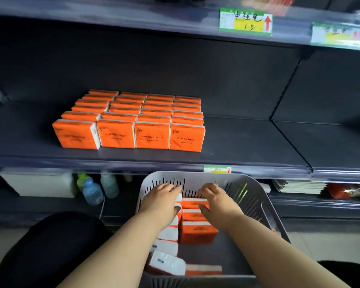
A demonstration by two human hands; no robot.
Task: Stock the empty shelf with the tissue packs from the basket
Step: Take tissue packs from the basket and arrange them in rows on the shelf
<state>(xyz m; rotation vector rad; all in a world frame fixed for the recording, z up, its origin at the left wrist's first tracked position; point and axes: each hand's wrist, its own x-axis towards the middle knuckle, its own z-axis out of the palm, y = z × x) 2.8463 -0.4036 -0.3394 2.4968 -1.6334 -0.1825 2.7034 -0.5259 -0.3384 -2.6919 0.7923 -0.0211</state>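
Both hands are down in the basket [252, 185], palms down. The left hand [162, 201] has its fingers curled over the far end of the left row of tissue packs [197, 232] with the thumb pressed to the near side, clasping packs between them; how many it clasps cannot be told. The right hand [217, 201] grasps the far pack [192, 203] of the right row, fingers hooked over its far edge and thumb on its near face.

The packs are small, soft, flat blocks in bright orange wrap with white sides and dark print. In the basket the right row shows three standing on edge with orange faces up. The left row shows white sides, at least three, partly hidden by the left forearm. One more lies flat at the near wall. The basket is pale grey plastic with slotted walls.

Above it on the dark shelf [247, 142] stand the shelved packs [131, 121]: twenty-four, in four columns of six, upright and touching, the front ones reading COTTON TISSUE. The block sits left of centre.

Below the shelf, left of the basket, are three bottles [93, 193]. A green and yellow price label [245, 21] hangs on the shelf edge above
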